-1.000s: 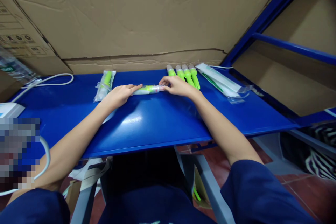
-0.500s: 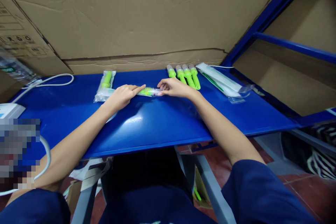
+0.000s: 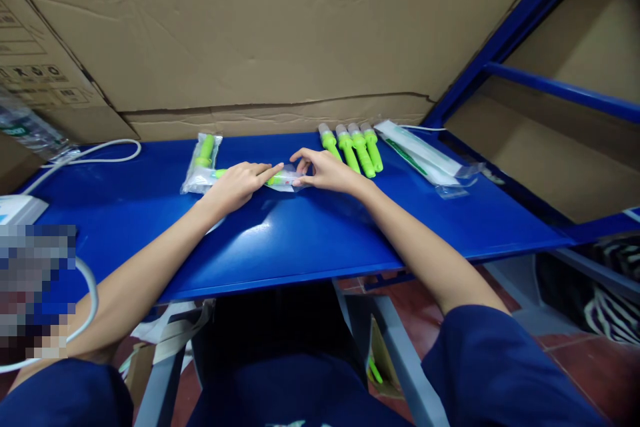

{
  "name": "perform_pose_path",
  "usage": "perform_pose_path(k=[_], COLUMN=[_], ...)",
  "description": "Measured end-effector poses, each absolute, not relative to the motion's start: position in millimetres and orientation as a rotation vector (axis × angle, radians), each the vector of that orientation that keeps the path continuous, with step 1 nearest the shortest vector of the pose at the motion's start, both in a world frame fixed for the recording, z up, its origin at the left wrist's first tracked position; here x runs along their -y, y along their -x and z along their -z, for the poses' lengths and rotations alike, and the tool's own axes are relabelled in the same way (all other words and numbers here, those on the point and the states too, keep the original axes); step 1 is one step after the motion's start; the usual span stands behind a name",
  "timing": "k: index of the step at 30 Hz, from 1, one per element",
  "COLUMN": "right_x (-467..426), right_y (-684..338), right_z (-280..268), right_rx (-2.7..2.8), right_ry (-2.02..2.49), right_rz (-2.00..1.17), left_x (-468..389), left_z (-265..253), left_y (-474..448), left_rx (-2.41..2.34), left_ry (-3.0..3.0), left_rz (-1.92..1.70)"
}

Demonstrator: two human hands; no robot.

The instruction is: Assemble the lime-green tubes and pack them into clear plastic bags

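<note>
My left hand (image 3: pixel 239 185) lies palm down over a bright green stick in a clear bag (image 3: pixel 279 178), its fingers closed about the middle. Green shows on both sides of that hand. At the bag's right end, the thumb and fingertips of my right hand (image 3: pixel 323 170) pinch the loose clear plastic. Just left of my left hand, another bagged green stick (image 3: pixel 204 152) lies on the blue table (image 3: pixel 295 233). Several unbagged green sticks with greyish tops (image 3: pixel 359 150) lie side by side beyond my right hand.
Flat clear-and-white packets (image 3: pixel 423 153) with green print lie at the right. A white cable (image 3: pixel 117 143) curls at the left, near a white device (image 3: pixel 23 212). Cardboard (image 3: pixel 280 33) walls the back; a blue frame bar (image 3: pixel 560 90) crosses the right.
My right hand has shifted slightly left along the bag's end, its fingers more curled up. The left hand stays on the stick, with more green showing at its left.
</note>
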State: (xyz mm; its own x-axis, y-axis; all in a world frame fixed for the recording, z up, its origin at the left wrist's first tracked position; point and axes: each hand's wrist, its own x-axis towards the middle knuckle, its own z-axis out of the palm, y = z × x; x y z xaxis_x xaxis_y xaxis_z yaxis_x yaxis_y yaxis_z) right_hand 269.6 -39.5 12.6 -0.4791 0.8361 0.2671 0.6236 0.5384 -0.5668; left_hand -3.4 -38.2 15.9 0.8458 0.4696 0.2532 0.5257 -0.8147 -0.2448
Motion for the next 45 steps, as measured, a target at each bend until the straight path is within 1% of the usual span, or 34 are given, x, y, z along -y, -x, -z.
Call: perform_pose_path(k=[4,9,15,20,24,30,37,40,45], right_x=[38.3,39.1,39.5,40.5,40.3,40.8,48.1,48.2,47.4], right_y=[-265.2,-259.5,-262.4,-264.9,-260.0,-252.4,-244.6,-246.0,-258.2], right_z=[-5.8,-1.2,-5.8,-12.1,-10.7,-2.6,-6.2,-8.5,-18.5], right_rx=[2.217,2.23,2.347,2.479,2.483,2.418,2.384,2.356,2.319], right_ry=[1.116,1.104,1.115,1.081,1.157,1.246,1.308,1.335,1.255], right_rz=[-0.577,-0.474,-0.359,-0.394,-0.403,-0.266,-0.231,-0.285,-0.532], left_x=[38.7,39.2,36.9,40.4,40.5,34.2,30.1,30.8,36.9], left_z=[-15.4,-16.1,-16.8,-16.2,-13.0,-4.4,-1.3,-3.2,-8.3], left_y=[1.9,0.0,2.1,-3.5,-6.7,-4.9,-5.2,-6.1,-10.5], left_rx=[0.728,0.71,0.72,0.719,0.709,0.617,0.598,0.624,0.753], left_ry=[2.732,2.746,2.783,2.802,2.789,2.781,2.811,2.801,2.698], left_rz=[0.284,0.266,0.255,0.282,0.335,0.44,0.424,0.407,0.478])
